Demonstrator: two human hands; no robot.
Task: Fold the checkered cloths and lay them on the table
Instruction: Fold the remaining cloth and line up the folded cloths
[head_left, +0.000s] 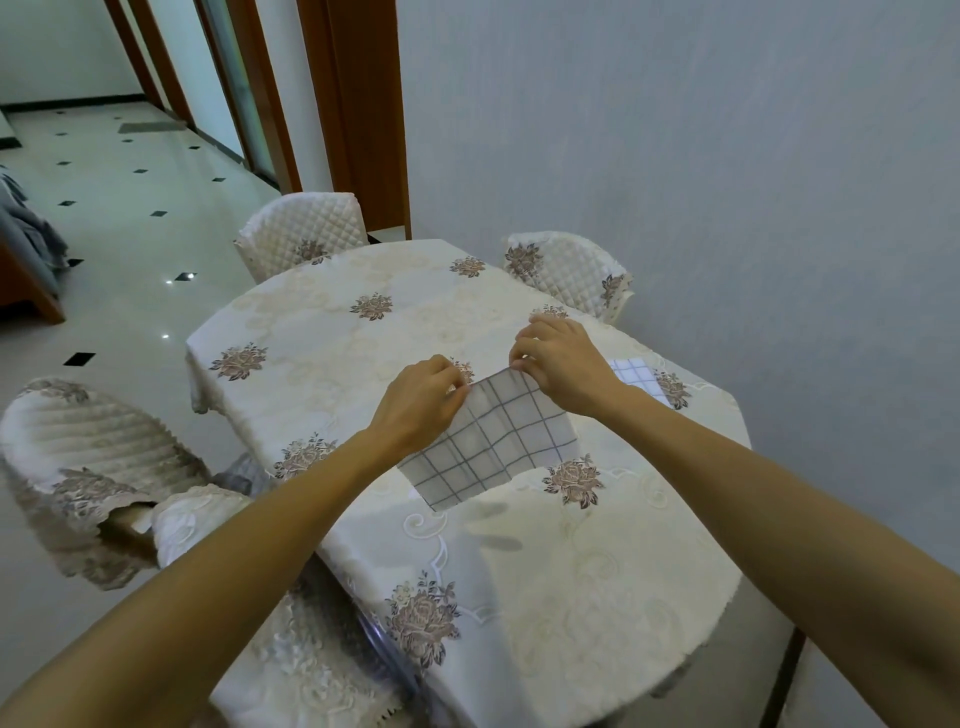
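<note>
A white cloth with a grey check (493, 441) hangs above the middle of the table (332, 332), which is covered in a cream floral tablecloth. My left hand (421, 400) pinches the cloth's upper left corner. My right hand (558, 358) pinches the upper right corner. The cloth's lower edge droops toward the tabletop and casts a shadow there. A second checkered cloth (641, 379) lies flat on the table behind my right wrist, partly hidden by my forearm.
Quilted, covered chairs stand at the far end (306, 234), at the far right (571, 270) and at the near left (98, 457). A grey wall runs close along the table's right side. Tiled floor lies to the left.
</note>
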